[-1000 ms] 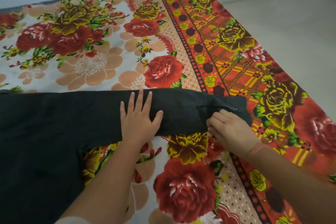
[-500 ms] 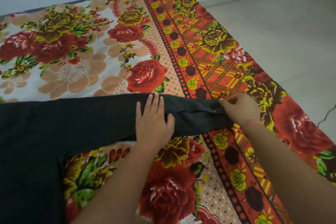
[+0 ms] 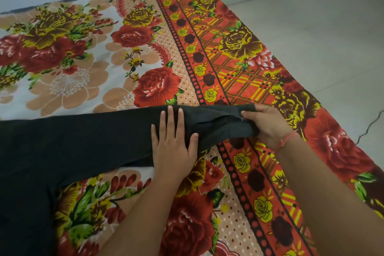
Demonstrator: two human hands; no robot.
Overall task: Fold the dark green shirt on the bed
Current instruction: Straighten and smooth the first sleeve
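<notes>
The dark green shirt lies on the bed, its body at the left and one long sleeve stretched out to the right. My left hand presses flat on the middle of that sleeve, fingers straight and spread. My right hand grips the sleeve's cuff end, thumb on top near a small button, and holds the cuff slightly raised off the bedsheet. The cuff end is bunched in that hand.
The bed carries a floral bedsheet in red, yellow and cream. Its right edge runs diagonally beside a pale tiled floor. A thin cable lies on the floor by the bed. A wall stands behind the bed.
My right hand has moved from the sleeve's near edge to its cuff end and lifted it a little. My left hand keeps pressing on the sleeve.
</notes>
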